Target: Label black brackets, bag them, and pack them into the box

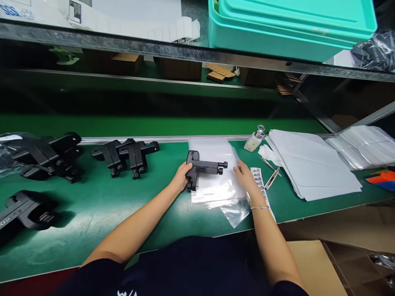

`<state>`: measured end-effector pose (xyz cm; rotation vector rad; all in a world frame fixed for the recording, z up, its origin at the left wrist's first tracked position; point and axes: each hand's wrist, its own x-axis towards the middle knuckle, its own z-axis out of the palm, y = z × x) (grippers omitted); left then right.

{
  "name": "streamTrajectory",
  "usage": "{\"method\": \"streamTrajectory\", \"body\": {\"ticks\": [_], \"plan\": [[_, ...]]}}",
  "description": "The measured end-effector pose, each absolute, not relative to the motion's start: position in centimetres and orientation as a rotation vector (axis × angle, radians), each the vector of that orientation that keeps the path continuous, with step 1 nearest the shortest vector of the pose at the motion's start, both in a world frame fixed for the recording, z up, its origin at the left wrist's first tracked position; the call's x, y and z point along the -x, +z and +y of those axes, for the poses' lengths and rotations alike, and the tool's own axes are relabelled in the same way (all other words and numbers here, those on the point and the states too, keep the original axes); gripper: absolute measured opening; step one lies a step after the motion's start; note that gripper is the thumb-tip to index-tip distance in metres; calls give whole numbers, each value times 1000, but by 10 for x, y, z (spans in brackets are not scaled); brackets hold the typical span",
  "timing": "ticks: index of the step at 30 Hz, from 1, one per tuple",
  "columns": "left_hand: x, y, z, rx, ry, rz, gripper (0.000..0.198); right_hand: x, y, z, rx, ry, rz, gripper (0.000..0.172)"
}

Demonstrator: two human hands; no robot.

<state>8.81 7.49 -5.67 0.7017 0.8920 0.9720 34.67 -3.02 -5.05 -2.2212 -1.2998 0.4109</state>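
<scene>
My left hand (181, 177) is closed around one end of a black plastic T-shaped bracket (205, 166) with two knobs at its right tip. The bracket is over a stack of clear plastic bags (216, 190) on the green bench. At the stack's right edge, my right hand (246, 176) has its fingers bent on a bag's edge, seemingly pinching it. Under the right wrist lies a sheet of printed labels (258, 177). Tweezers (272, 178) lie just beyond it.
Similar black brackets (129, 156) lie at the left, with more (49, 158) farther left. A pump bottle (255, 139), white sheets (314, 164) and more clear bags (370, 144) are to the right. Overhead, a shelf edge (123, 48) carries a teal bin (277, 37).
</scene>
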Motion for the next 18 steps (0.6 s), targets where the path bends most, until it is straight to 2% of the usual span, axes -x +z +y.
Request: {"method": "streamTrajectory", "body": {"ticks": [2,5,7,12,18], "plan": [[-83,-56,74,-711,1001,885,39,-356,-41,-59,2271,398,-1257,46],[-75,-57,77,-713,1052,895,41,-353,-31,-111,2435,393,-1170,31],[-74,-60,80,-712,1066,904,39,-336,-32,-136,2596,407,-1135,29],[-76,-65,81,-732,1032,913,40,-292,-45,-146,2604,397,-1096,17],[-72,-62,78,-756,993,904,42,-298,-18,-152,2399,399,-1013,23]]}}
